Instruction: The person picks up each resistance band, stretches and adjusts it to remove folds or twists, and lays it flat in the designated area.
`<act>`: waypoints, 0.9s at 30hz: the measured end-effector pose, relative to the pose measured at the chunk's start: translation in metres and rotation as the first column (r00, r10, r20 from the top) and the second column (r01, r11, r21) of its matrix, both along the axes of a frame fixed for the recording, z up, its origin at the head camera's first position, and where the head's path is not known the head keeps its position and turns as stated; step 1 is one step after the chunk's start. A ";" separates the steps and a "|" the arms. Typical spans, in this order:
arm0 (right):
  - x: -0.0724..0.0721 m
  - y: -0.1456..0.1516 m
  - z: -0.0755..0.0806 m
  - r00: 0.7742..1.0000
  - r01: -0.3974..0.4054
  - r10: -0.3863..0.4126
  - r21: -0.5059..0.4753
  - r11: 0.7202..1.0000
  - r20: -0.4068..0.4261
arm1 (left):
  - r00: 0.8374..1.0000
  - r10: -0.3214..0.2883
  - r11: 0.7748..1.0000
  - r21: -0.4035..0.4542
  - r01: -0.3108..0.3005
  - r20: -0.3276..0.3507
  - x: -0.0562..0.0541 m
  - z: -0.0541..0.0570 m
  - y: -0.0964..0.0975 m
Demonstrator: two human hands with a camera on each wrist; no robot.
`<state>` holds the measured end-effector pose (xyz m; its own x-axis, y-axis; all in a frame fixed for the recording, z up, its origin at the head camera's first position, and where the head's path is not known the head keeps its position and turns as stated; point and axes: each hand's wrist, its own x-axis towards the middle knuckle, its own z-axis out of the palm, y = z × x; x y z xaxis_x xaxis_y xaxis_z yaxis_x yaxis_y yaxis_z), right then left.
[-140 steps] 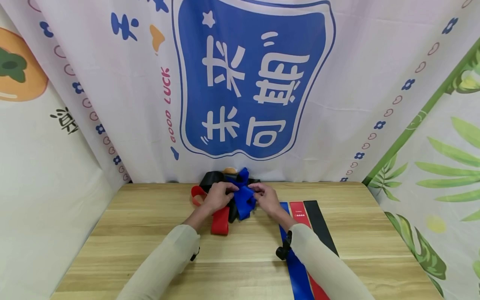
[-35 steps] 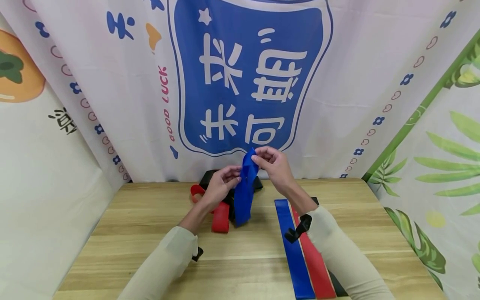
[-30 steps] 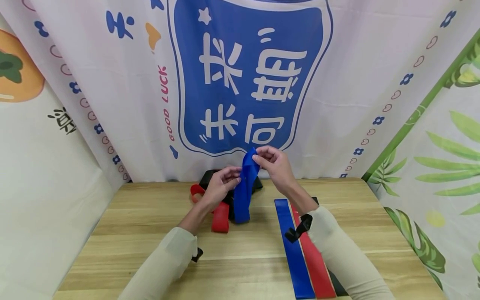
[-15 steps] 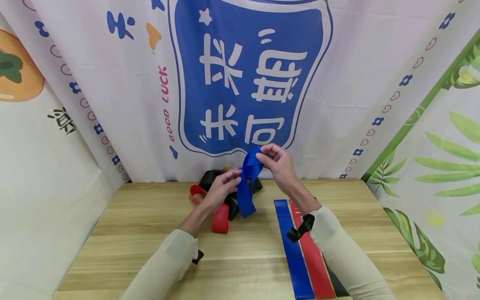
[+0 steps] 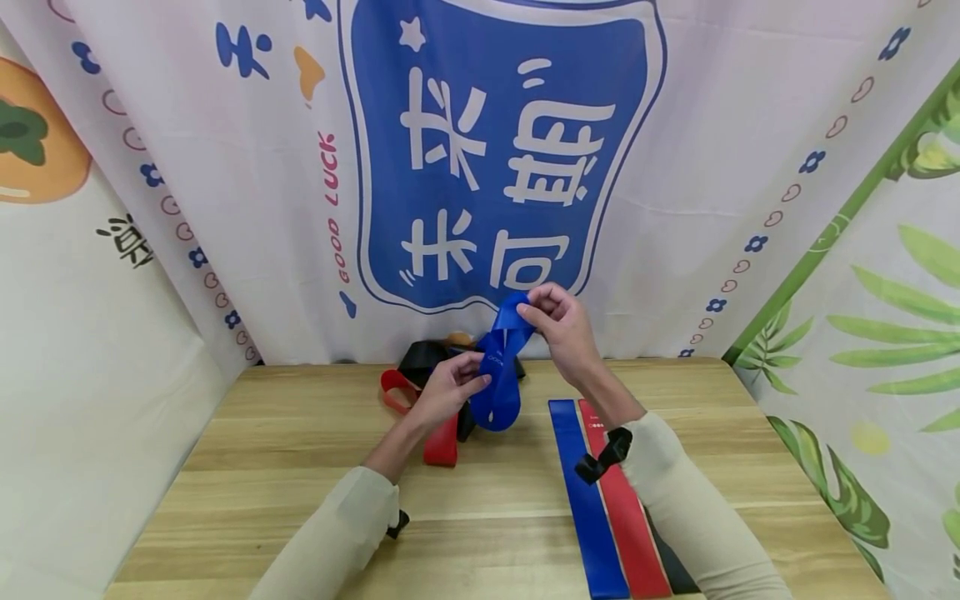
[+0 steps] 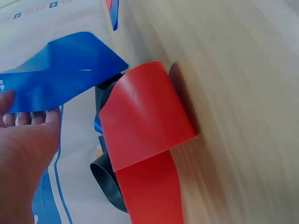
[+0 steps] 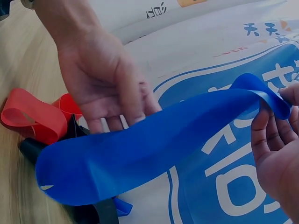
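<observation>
A blue loop resistance band point(image 5: 501, 375) hangs stretched out between both hands, above the back of the table, with a twist near its upper end. My right hand point(image 5: 566, 329) pinches that upper end between thumb and fingers. Lower down, my left hand point(image 5: 450, 387) holds the band's edge, thumb on one face and fingers behind it. The rounded lower end hangs free in the right wrist view, and small white print shows on the band. Behind it lies a tangle with a red band point(image 6: 145, 116) and a black band point(image 5: 422, 360).
To the right, a blue band point(image 5: 592, 517), a red band point(image 5: 630, 517) and a black band point(image 5: 669, 560) lie flat side by side, partly under the right forearm. A printed white curtain point(image 5: 660, 275) hangs at the table's point(image 5: 300, 467) back edge.
The blue band has come up out of the tangle. Over the last half second its lower loop has turned, showing print, while the left hand moved slightly down and the right hand slightly right.
</observation>
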<state>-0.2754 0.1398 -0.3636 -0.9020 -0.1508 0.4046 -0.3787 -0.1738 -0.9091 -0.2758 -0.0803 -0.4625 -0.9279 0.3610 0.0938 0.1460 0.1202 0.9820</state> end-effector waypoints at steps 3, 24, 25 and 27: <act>0.001 0.002 0.001 1.000 0.001 -0.001 -0.009 1.000 0.003 | 1.000 0.025 0.999 0.021 -0.025 0.010 0.000 -0.003 -0.002; -0.001 0.009 -0.009 1.000 0.011 -0.010 -0.010 1.000 0.028 | 0.999 -0.005 0.964 0.267 -0.005 0.036 0.001 0.030 0.011; -0.001 0.009 -0.010 1.000 0.013 -0.013 -0.008 1.000 0.028 | 0.999 0.006 0.960 0.280 -0.015 0.034 0.001 0.032 0.011; -0.001 0.010 -0.012 0.999 0.020 -0.019 -0.011 1.000 0.029 | 0.999 0.030 0.957 0.289 -0.035 0.023 0.002 0.034 0.011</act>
